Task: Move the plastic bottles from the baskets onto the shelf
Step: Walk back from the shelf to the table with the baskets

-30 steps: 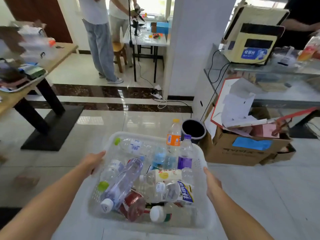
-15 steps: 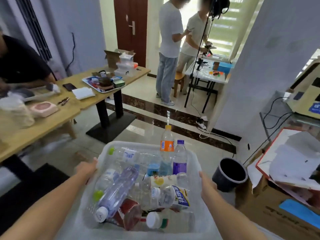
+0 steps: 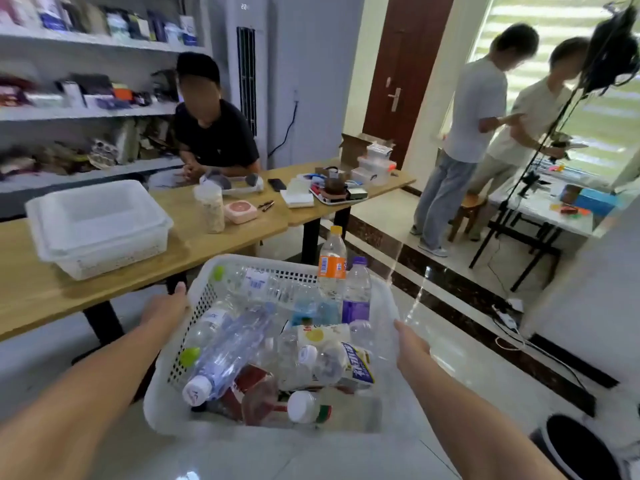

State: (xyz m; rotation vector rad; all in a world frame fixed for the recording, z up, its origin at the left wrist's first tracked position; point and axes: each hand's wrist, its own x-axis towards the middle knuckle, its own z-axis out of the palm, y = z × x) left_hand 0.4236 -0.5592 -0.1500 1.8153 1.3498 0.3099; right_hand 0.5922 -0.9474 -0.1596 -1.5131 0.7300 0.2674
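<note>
A white perforated basket (image 3: 204, 296) full of several plastic bottles hangs in front of me above the floor. My left hand (image 3: 166, 306) grips its left rim and my right hand (image 3: 410, 344) grips its right rim. An orange-label bottle (image 3: 332, 263) and a purple-label bottle (image 3: 356, 292) stand upright at the far side; a long clear bottle (image 3: 228, 351) lies slanted across the others. Grey wall shelves (image 3: 86, 112) crowded with goods are at the upper left, behind the table.
A wooden table (image 3: 214, 244) ahead on the left carries a stack of empty white baskets (image 3: 97, 223), a jar and small items. One person sits behind it. Two people stand at the right by a tripod (image 3: 519, 202). A dark bin (image 3: 581, 445) is at the lower right.
My view has swung left: the shelves and the seated person have come into sight, the cardboard boxes have gone. Both hands keep their hold on the basket.
</note>
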